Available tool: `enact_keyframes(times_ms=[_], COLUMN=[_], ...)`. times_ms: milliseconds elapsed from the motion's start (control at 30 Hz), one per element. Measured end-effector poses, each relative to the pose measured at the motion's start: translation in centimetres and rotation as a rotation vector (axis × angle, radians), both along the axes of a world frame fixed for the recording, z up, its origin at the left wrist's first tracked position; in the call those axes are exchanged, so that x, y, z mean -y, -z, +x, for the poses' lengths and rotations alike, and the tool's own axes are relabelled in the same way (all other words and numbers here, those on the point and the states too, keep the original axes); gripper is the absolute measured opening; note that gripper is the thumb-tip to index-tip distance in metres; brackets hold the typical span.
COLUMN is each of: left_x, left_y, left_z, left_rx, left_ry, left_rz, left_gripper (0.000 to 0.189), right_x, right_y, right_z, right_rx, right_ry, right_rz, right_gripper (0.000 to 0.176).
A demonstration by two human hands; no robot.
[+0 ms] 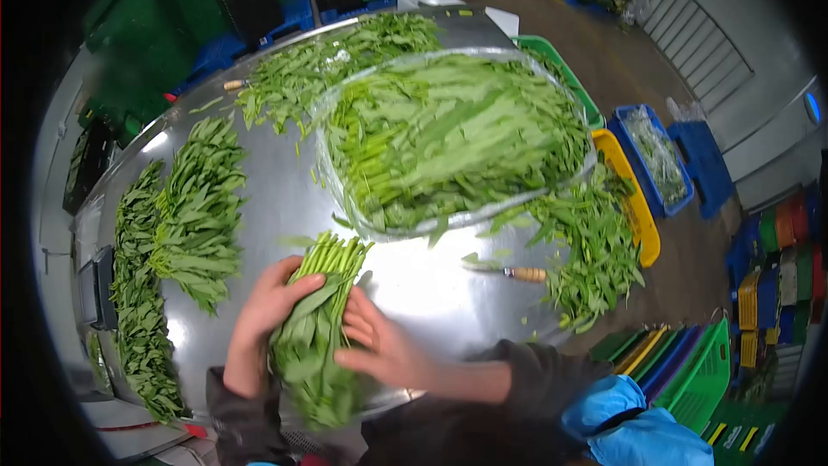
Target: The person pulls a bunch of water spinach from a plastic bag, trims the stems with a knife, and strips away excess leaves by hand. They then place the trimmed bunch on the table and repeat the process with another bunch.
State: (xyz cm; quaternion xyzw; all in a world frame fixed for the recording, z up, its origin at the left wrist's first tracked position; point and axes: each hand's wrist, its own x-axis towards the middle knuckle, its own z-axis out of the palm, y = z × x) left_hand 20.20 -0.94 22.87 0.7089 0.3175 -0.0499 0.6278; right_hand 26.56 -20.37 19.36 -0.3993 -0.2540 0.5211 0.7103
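My left hand (274, 302) is closed around a bunch of leafy greens (315, 341) that looks like water spinach, its thumb lying across the stems. The cut stem ends point away from me, while the leaves hang toward my body at the near table edge. Against the right side of this bunch rests my right hand (384, 345), fingers stretched out and thumb apart, slightly blurred. Beyond both hands a clear plastic bag (379, 231) lies spread open, heaped with more greens (457, 138). A knife with a wooden handle (524, 274) lies to the right.
Bundled greens (203, 207) lie in rows along the left of the metal table (259, 246). Loose greens (595, 250) cover its right edge, beside a yellow crate (628, 194). Another wooden handle (235, 85) shows at the far left. Green crates (707, 371) stand at right.
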Motion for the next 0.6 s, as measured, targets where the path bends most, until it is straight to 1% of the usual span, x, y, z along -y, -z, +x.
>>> enact_keyframes(times_ms=[33,100,133,167,200,233,267,300,333,367,433,467,500,567,600], left_x=[-0.4,-1.5,-1.5,-1.2,-1.0,-0.6,0.1,0.1,-0.7,-0.6,1.0,1.8,2.8,5.3,6.7], left_y=[2.2,10.0,13.3,16.3,17.6,16.7,14.8,13.6,14.3,13.5,10.7,9.8,10.3,12.2,12.5], left_z=[-0.2,-1.2,-1.8,-2.5,-3.2,-3.3,-2.8,-2.6,-2.9,-3.2,-2.8,-2.6,-2.8,-3.8,-3.7], left_rx=[-0.152,-0.278,-0.288,-0.251,-0.209,-0.217,-0.261,-0.309,-0.316,-0.332,-0.316,-0.391,-0.4,-0.347,-0.42], left_ry=[0.087,0.207,0.222,0.234,0.238,0.239,0.243,0.241,0.265,0.251,0.261,0.271,0.265,0.228,0.234], left_rz=[0.064,0.203,0.202,0.419,0.637,0.637,0.652,0.667,0.665,0.668,0.957,0.895,0.894,1.133,1.114], left_gripper=[0.046,0.054,0.054,0.058,0.062,0.062,0.065,0.069,0.074,0.074,0.077,0.089,0.089,0.105,0.111], right_x=[0.1,0.7,1.7,3.3,4.8,7.1,8.8,10.6,12.6,14.6,17.9,18.5,18.9,18.5,17.7], right_y=[2.2,8.5,10.5,12.1,13.5,16.0,16.2,13.5,13.0,13.5,13.7,13.7,13.6,12.6,11.6], right_z=[-0.6,-0.3,0.9,2.9,4.7,6.6,9.9,12.1,14.2,15.4,16.6,16.6,16.6,15.6,14.3], right_rx=[-0.178,0.007,0.308,0.616,0.768,0.947,1.141,1.365,1.526,1.642,1.724,1.718,1.68,1.642,1.478], right_ry=[-0.015,-0.161,-0.177,-0.196,-0.069,0.175,0.305,0.404,0.396,0.489,0.339,0.332,0.303,0.266,0.238], right_rz=[-0.018,-0.369,-0.447,-0.521,-0.703,-0.664,-0.61,-0.643,-0.718,-0.754,-0.888,-0.878,-0.868,-0.851,-0.858], right_gripper=[0.087,0.076,0.07,0.065,0.056,0.047,0.039,0.033,0.031,0.029,0.025,0.025,0.023,0.022,0.021])
